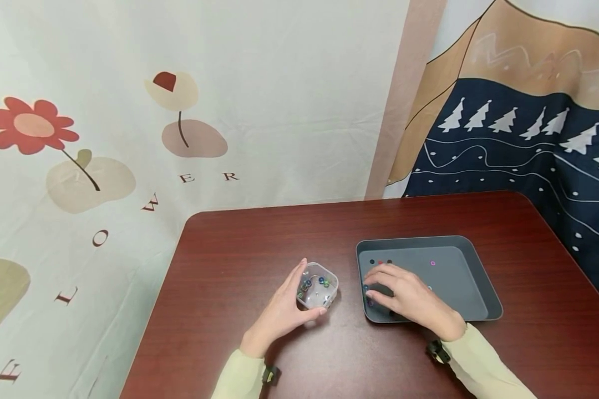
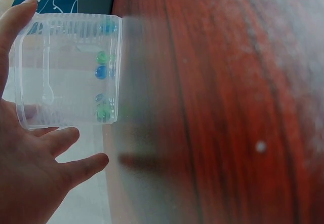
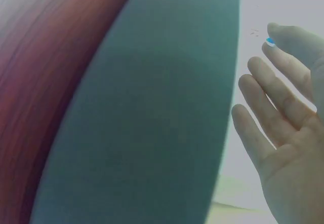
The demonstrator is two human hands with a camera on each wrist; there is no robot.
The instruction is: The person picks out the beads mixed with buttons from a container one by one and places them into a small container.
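My left hand (image 1: 282,310) holds a small clear plastic box (image 1: 324,299) around its sides, thumb and fingers on opposite sides. Inside the box, several blue and green glass marbles lie on the bottom; a blue marble (image 2: 101,72) and a green marble (image 2: 103,57) show through its wall. Over the left end of a dark grey tray (image 1: 486,293) is my right hand (image 1: 406,293). Between its thumb and index fingertips, a small blue marble (image 3: 271,42) is pinched, mostly covered by the fingers. The other fingers are extended and apart.
The tray also holds a small magenta square ring (image 1: 432,263), a red piece (image 1: 380,263) and several small dark dots near its left end. Everything stands on a reddish-brown wooden table (image 1: 219,332). Behind it hang a pale flower-print cloth (image 1: 289,100) and a navy tree-print cloth (image 1: 504,149).
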